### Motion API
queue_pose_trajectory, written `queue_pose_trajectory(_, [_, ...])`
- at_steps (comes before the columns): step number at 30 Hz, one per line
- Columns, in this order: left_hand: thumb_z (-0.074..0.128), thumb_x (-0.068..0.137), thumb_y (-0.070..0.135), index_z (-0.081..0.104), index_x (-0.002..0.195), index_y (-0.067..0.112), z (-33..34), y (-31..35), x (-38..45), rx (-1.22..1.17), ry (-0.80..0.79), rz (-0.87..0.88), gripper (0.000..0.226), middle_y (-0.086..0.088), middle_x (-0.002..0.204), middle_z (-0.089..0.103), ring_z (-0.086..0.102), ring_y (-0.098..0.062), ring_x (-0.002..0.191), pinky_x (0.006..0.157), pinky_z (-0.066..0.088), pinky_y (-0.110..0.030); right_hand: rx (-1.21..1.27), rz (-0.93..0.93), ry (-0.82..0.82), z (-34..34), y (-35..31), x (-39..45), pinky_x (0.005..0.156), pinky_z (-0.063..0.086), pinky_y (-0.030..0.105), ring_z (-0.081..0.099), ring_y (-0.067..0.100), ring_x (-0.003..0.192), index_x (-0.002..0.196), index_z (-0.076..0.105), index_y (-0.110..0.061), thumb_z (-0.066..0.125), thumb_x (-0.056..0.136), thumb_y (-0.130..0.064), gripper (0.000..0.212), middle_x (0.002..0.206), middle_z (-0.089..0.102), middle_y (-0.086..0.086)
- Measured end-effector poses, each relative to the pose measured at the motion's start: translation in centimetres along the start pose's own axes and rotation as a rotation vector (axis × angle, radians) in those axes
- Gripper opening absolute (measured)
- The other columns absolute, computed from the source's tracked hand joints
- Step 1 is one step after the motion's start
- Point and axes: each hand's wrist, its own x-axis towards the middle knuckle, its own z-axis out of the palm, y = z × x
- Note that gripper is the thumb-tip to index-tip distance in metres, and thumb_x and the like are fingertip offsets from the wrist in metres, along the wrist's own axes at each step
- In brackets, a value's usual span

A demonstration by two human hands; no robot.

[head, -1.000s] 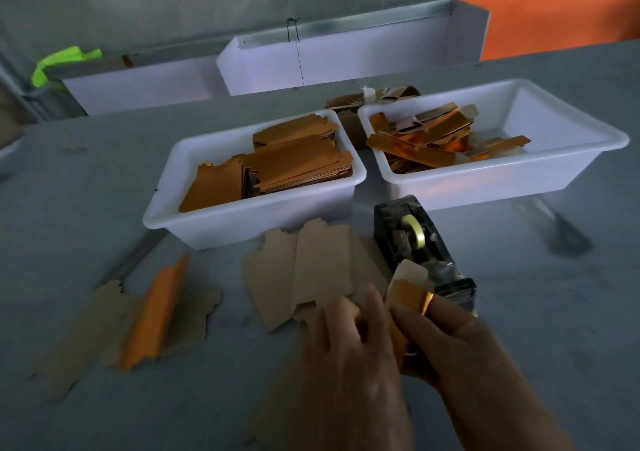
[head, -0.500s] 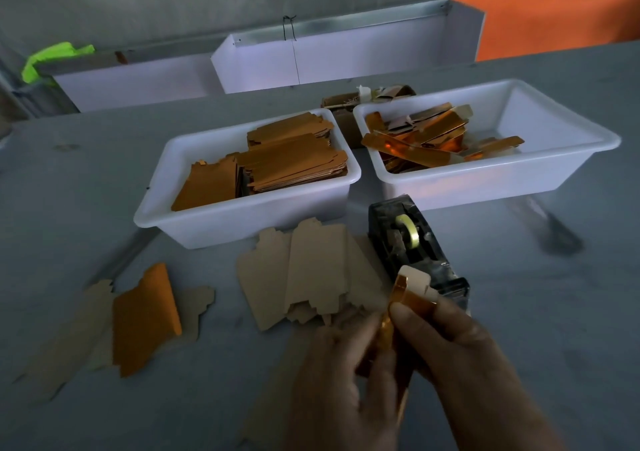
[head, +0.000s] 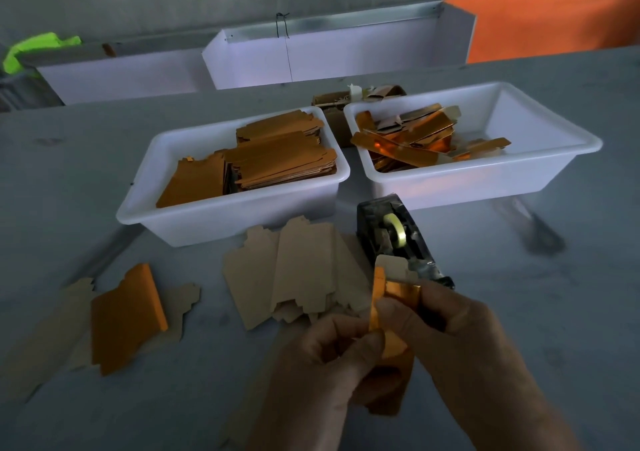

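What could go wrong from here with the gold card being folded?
The gold card is pinched only between the left hand and right hand, half folded; it could spring open or crease off its fold lines. Its raised flap shows right in front of the tape dispenser and might snag on it.

two white tubs, left tub (head: pixel 221 222) and right tub (head: pixel 485 187); one tape dispenser (head: pixel 391 239); two hands, left hand (head: pixel 322 374) and right hand (head: pixel 460 343); one folded gold card (head: pixel 377 294) between them; one gold-faced sheet (head: pixel 128 315) loose on the worktop (head: pixel 519 312)
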Motion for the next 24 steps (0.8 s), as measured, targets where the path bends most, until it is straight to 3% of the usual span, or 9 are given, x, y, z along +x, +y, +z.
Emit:
queue_pose_trajectory(2, [0.075,0.053,0.027,0.073,0.064,0.009,0.4,-0.3,0.6,0.003,0.076,0.021,0.021,-0.009,0.059,0.068,0.064,-0.018,0.049,0.046,0.052,-0.027,-0.095,-0.079,0.163,-1.5,-0.1,0.5,0.055,0.042,0.005,0.059,-0.004,0.062,0.078,0.067,-0.038,0.068,0.066,-0.065,0.030,0.071,0.065,-0.015])
queue_pose_trajectory(5, [0.069,0.079,0.015,0.064,0.069,0.005,1.2,-0.1,0.9,0.003,0.142,0.093,0.015,-0.001,0.045,0.052,0.042,-0.008,0.033,0.034,0.032,-0.017,-0.153,-0.073,0.337,-4.2,0.2,1.9,0.062,0.040,0.005,0.059,-0.011,0.072,0.070,0.069,-0.032,0.072,0.077,-0.039,0.010,0.081,0.067,-0.013])
queue_pose_trajectory(8, [0.059,0.088,0.007,0.059,0.076,-0.001,1.8,0.0,1.2,-0.089,0.159,0.051,0.014,-0.002,0.048,0.048,0.038,-0.004,0.031,0.032,0.028,-0.013,-0.145,0.076,0.205,-5.4,1.2,3.2,0.061,0.041,0.020,0.059,-0.001,0.065,0.067,0.069,-0.031,0.068,0.082,-0.022,0.017,0.069,0.069,-0.012])
queue_pose_trajectory(10, [0.058,0.090,0.008,0.061,0.083,-0.002,2.3,0.0,1.3,-0.104,0.134,0.052,0.013,-0.010,0.056,0.055,0.041,-0.004,0.032,0.032,0.029,-0.012,-0.096,0.158,0.098,-5.1,1.6,3.6,0.057,0.042,0.018,0.062,0.002,0.061,0.071,0.072,-0.027,0.068,0.082,-0.022,0.013,0.062,0.069,-0.012])
queue_pose_trajectory(12, [0.057,0.091,0.010,0.061,0.090,-0.004,2.7,-0.1,1.5,-0.150,0.113,0.048,0.015,-0.026,0.078,0.065,0.044,-0.004,0.035,0.032,0.031,-0.012,-0.033,0.176,0.073,-4.8,2.1,3.8,0.060,0.045,0.020,0.065,0.004,0.066,0.073,0.074,-0.023,0.070,0.080,-0.022,0.009,0.067,0.072,-0.007])
queue_pose_trajectory(15, [0.055,0.093,0.011,0.061,0.096,-0.005,3.1,-0.2,1.8,-0.199,0.134,0.055,0.017,-0.029,0.096,0.068,0.049,-0.006,0.041,0.033,0.033,-0.012,-0.027,0.168,0.067,-4.5,2.3,4.1,0.058,0.047,0.018,0.065,0.008,0.066,0.070,0.074,-0.023,0.071,0.078,-0.024,0.008,0.068,0.072,-0.002])
queue_pose_trajectory(19, [0.056,0.092,0.010,0.059,0.097,-0.006,3.8,-0.3,2.3,-0.197,0.139,0.072,0.017,-0.030,0.095,0.068,0.051,-0.005,0.041,0.034,0.034,-0.011,-0.025,0.175,0.025,-4.2,2.0,4.3,0.060,0.051,0.028,0.067,0.016,0.065,0.068,0.073,-0.016,0.070,0.080,-0.018,0.012,0.065,0.071,0.004])
queue_pose_trajectory(22, [0.058,0.092,0.011,0.062,0.093,-0.001,4.1,-0.6,2.6,-0.156,0.156,0.079,0.014,-0.015,0.069,0.065,0.048,-0.003,0.038,0.033,0.032,-0.012,-0.002,0.142,0.014,-4.0,1.8,4.3,0.054,0.049,0.014,0.066,0.007,0.059,0.063,0.071,-0.014,0.067,0.081,-0.012,0.018,0.067,0.071,0.002])
queue_pose_trajectory(24, [0.059,0.091,0.012,0.063,0.090,0.001,4.2,-0.6,2.6,-0.133,0.180,0.081,0.012,-0.002,0.056,0.056,0.046,-0.002,0.036,0.033,0.032,-0.012,0.032,0.130,0.037,-3.7,1.8,4.4,0.064,0.053,0.020,0.068,0.011,0.073,0.066,0.072,-0.013,0.067,0.081,-0.013,0.016,0.080,0.072,0.001])
